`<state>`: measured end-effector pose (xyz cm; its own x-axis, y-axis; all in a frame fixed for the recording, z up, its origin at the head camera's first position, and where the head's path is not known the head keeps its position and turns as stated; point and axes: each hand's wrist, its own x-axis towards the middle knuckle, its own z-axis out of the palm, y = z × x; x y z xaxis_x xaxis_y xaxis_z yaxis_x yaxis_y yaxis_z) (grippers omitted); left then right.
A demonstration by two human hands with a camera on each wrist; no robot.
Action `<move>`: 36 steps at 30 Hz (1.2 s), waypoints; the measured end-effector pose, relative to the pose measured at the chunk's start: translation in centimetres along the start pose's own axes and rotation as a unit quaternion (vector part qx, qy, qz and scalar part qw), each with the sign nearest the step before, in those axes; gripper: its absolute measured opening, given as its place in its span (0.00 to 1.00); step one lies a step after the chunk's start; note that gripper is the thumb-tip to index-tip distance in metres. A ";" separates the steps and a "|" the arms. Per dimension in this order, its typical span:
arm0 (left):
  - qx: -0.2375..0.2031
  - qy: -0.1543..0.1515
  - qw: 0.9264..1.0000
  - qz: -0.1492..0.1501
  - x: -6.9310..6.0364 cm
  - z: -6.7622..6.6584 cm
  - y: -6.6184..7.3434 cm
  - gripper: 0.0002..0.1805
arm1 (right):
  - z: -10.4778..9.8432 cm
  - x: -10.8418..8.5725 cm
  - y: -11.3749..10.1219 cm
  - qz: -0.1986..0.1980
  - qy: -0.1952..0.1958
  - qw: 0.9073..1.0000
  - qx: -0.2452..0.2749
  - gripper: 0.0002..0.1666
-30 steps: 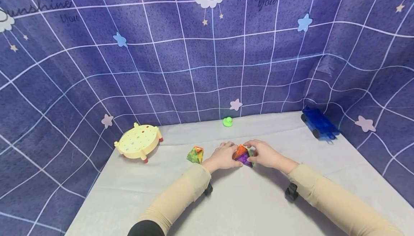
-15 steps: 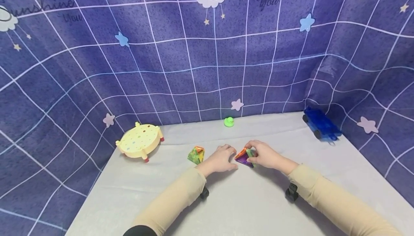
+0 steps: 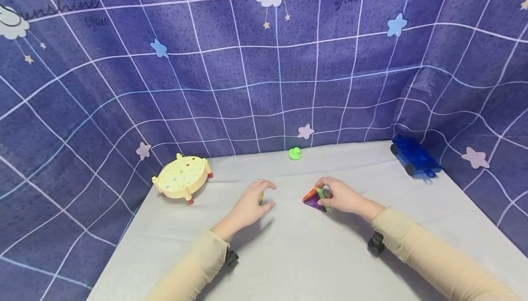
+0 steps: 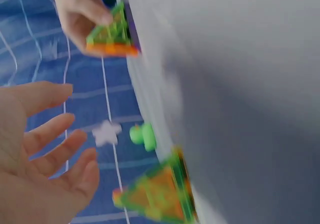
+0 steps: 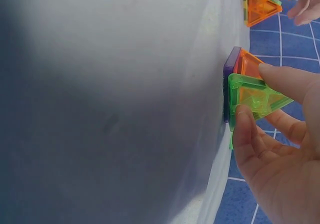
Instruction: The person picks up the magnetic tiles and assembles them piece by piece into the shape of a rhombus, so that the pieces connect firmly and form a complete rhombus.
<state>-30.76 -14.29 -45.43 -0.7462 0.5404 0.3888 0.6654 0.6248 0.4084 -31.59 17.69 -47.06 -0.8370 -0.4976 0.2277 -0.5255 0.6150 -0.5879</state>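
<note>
My right hand (image 3: 342, 195) holds a small pyramid of see-through magnetic tiles (image 3: 314, 199) on the table between thumb and fingers. Green, orange and purple faces show on this pyramid in the right wrist view. Spread and slightly bent, the fingers of my left hand (image 3: 246, 204) hold nothing. A second magnetic-tile pyramid (image 4: 157, 195), orange and green, stands beside that hand in the left wrist view. From the head camera the left hand covers nearly all of it.
A pale yellow round toy with short legs (image 3: 181, 176) lies at the back left. Near the curtain sits a green rubber duck (image 3: 294, 153). A blue wheeled toy cart (image 3: 414, 155) is at the back right. Patterned curtain (image 3: 231, 72) borders the table.
My left hand has let go of the purple and orange pyramid and moved left to the other one. The right hand keeps its hold in nearly the same place.
</note>
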 end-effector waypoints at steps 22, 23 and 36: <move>-0.062 -0.036 0.987 -0.146 -1.3 -1.2 -6.8 0.41 | -0.5 0.0 2.3 -0.031 -0.125 0.990 0.061 0.58; -0.064 -0.037 0.986 -0.148 -1.3 -1.2 -6.7 0.41 | -0.6 0.0 2.4 -0.032 -0.133 0.988 0.066 0.58; -0.064 -0.051 0.985 -0.153 -0.9 -0.9 -6.5 0.31 | 0.0 0.5 1.9 -0.016 -0.063 0.996 -0.053 0.50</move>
<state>-34.39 -19.36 -47.73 -0.9066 0.3951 0.1484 0.4007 0.6951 0.5969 -33.07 18.63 -48.05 -0.7968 -0.5874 0.1415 -0.5709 0.6553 -0.4946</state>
